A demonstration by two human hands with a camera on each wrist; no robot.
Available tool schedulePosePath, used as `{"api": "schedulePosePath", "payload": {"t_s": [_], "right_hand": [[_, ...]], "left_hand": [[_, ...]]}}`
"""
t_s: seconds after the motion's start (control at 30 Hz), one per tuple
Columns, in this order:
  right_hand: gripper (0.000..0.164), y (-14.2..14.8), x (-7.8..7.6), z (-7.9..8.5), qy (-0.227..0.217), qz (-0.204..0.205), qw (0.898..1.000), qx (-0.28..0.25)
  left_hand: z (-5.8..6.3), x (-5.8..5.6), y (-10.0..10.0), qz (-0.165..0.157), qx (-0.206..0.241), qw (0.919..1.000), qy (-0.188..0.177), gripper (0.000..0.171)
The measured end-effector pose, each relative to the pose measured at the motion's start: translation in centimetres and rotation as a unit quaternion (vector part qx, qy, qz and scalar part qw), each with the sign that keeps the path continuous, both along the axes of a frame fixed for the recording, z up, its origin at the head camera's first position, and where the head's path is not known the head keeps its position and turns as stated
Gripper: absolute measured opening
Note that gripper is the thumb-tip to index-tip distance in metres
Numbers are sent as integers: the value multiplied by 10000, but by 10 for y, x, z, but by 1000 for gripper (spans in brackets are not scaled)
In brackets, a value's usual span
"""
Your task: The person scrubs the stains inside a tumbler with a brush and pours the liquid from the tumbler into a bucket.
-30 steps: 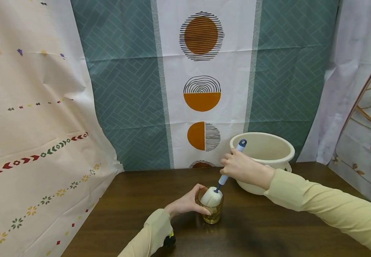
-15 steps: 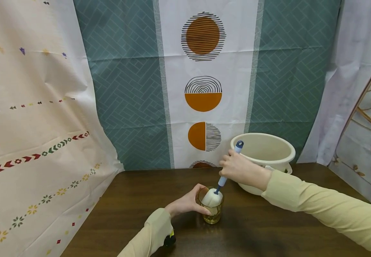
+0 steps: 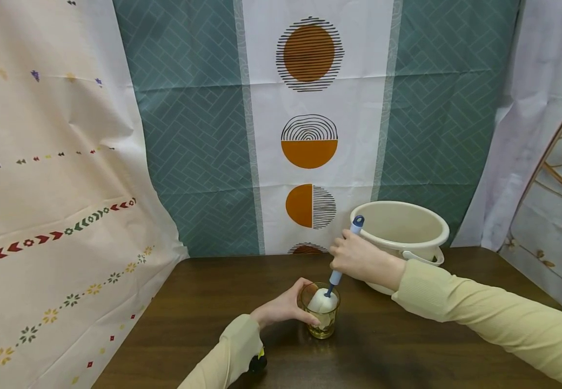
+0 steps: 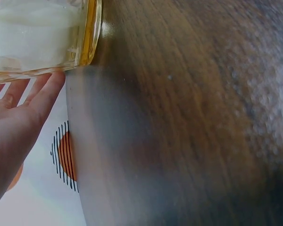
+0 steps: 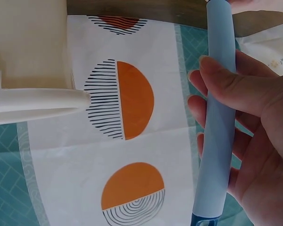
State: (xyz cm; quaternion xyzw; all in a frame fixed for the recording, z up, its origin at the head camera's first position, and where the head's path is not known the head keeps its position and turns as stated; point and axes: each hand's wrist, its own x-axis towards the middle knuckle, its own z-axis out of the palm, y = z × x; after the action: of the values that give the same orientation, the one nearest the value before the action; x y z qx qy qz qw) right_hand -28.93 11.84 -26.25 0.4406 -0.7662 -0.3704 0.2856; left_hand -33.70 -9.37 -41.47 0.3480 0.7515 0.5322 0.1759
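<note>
Green cloth (image 3: 193, 129) with a white panel (image 3: 266, 108) of orange circles hangs across twelve o'clock on my feed; a pale patterned cloth (image 3: 57, 178) covers nine, a flowered one three. Below spreads the dark wooden table (image 3: 203, 302), running down to six. Taking the amber glass (image 3: 327, 320) as the hub of my dial, I have a cream bucket (image 3: 402, 219) at about two o'clock, its carrying handle (image 3: 422, 258) low on the near side (on my right wrist feed that handle juts in from nine). Next in size is a light blue brush (image 3: 335, 277), slanting up from the glass toward one o'clock, with the person's right hand (image 3: 363, 262) wrapped round its grip. At nine o'clock the left hand (image 3: 283, 312) curls thumb and fingers about the glass, which stands upright on the table. Inside it sits the brush's white sponge head (image 3: 321, 302); whether that touches bottom, I cannot tell. Smallest is the dark blue hanging loop (image 3: 358, 220), topping the brush.
</note>
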Motion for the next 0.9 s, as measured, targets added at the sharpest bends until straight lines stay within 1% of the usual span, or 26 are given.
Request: {"api": "schedulePosePath", "payload": {"t_s": [0.23, 0.33, 0.43, 0.6, 0.9], "right_hand": [[9, -1, 1, 0, 63, -55, 9999, 74], [8, -2, 1, 0, 63, -69, 9999, 98], [8, -2, 0, 0, 51, -65, 9999, 121], [7, -2, 1, 1, 27, -13, 9998, 173], [8, 0, 3, 3, -32, 105, 9998, 147]], "left_hand": [[0, 0, -1, 17, -47, 10000, 53, 63], [0, 0, 0, 32, -41, 10000, 1, 63], [0, 1, 0, -24, 36, 10000, -79, 64], [1, 2, 1, -102, 153, 9997, -130, 63], [1, 2, 1, -117, 155, 9998, -98, 61]]}}
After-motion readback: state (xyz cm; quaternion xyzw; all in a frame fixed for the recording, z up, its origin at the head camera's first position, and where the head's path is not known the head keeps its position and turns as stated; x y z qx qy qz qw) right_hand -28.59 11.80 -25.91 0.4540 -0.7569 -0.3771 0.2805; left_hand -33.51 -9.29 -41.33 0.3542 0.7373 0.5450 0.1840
